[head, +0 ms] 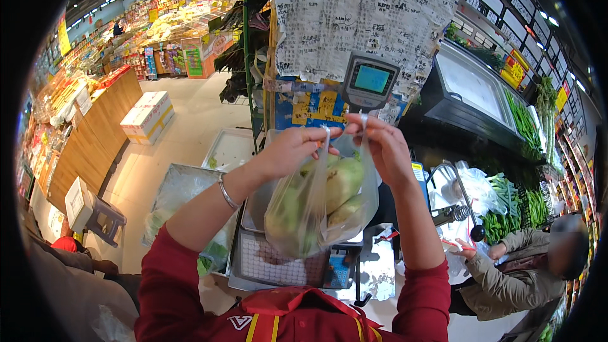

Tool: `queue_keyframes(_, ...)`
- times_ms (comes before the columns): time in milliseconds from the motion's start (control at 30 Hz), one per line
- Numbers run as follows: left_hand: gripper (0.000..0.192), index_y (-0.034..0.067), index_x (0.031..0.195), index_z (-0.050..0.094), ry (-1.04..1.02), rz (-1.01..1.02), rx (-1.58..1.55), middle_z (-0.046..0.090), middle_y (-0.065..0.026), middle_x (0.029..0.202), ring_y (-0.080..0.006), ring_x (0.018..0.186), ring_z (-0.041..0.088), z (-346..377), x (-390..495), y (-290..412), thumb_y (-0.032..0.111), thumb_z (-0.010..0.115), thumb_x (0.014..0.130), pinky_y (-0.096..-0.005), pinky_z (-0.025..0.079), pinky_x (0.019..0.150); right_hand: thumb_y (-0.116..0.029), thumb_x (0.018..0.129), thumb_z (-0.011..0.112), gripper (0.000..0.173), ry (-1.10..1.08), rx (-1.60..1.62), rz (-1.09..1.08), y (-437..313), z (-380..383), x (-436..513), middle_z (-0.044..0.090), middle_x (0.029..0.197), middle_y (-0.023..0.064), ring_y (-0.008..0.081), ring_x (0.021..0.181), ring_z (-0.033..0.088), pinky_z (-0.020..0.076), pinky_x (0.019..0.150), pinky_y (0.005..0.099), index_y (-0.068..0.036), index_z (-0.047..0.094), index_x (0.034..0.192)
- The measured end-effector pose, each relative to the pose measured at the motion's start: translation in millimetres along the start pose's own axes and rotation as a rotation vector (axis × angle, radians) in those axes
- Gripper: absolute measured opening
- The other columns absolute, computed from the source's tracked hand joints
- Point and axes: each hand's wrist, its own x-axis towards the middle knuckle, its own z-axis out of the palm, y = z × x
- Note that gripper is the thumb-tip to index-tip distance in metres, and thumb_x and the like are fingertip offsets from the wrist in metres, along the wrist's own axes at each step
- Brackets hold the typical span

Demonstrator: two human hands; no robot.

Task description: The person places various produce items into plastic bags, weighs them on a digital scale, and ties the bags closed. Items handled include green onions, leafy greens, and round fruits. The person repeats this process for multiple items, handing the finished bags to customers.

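Note:
A clear plastic bag (294, 209) holding several pale green vegetables (343, 183), perhaps radishes or gourds, hangs from both my hands. My left hand (304, 145) grips one handle of it, and my right hand (380, 145) pinches the other, so the bag's mouth lies between them. Beneath the bag is a weighing scale (266, 256) with a pale key grid and a blue keypad (338, 266); the bag covers most of its pan. Just beyond my hands stands the scale's display (370, 80) with a lit screen.
Sheets with handwriting (365, 14) cover the panel ahead. At left are a lined crate with leafy greens (190, 190), a white carton (148, 116) and a stool (105, 218). A person in a khaki jacket (517, 270) is at right, near a bag-sealing device (451, 213) and green vegetables (503, 216).

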Motion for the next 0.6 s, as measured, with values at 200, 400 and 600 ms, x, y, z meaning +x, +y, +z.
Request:
queue_keyframes(200, 0.047, 0.0, 0.127, 0.046, 0.131, 0.265, 0.722, 0.05, -0.0219, 0.125, -0.0337, 0.106, 0.056, 5.4, 18.1, -29.7, 0.008, 0.054, 0.081, -0.0342, 0.046, 0.085, 0.004, 0.084, 0.035, 0.043, 0.106, 0.159, 0.262, -17.0, 17.9, 4.1, 0.059, 0.104, 0.0124, 0.012, 0.068, 0.056, 0.0444, 0.062, 0.0198, 0.009, 0.045, 0.125)
queue_keyframes(400, 0.046, -0.004, 0.114, 0.048, 0.008, -0.006, 0.734, 0.058, -0.0203, 0.11, -0.0285, 0.097, 0.06, 18.8, 60.4, -39.2, 0.002, 0.064, 0.071, -0.0315, 0.047, 0.083, -0.012, 0.087, 0.058, 0.031, 0.057, 0.275, 0.46, -0.8, 21.9, 0.0, 0.063, 0.091, 0.0103, 0.0107, 0.067, 0.06, 0.0482, 0.06, 0.019, 0.007, 0.053, 0.112)
queue_keyframes(600, 0.039, 0.002, 0.111, 0.054, -0.467, 0.085, 0.01, 0.063, -0.0027, 0.09, -0.0092, 0.084, 0.057, -1.6, 59.2, -18.1, 0.009, 0.065, 0.075, -0.0251, 0.046, 0.076, -0.011, 0.085, 0.061, 0.018, -0.103, 0.234, 0.353, 7.5, 7.9, 13.1, 0.062, 0.077, 0.0055, 0.0084, 0.06, 0.056, 0.0443, 0.055, 0.0188, 0.004, 0.058, 0.094)
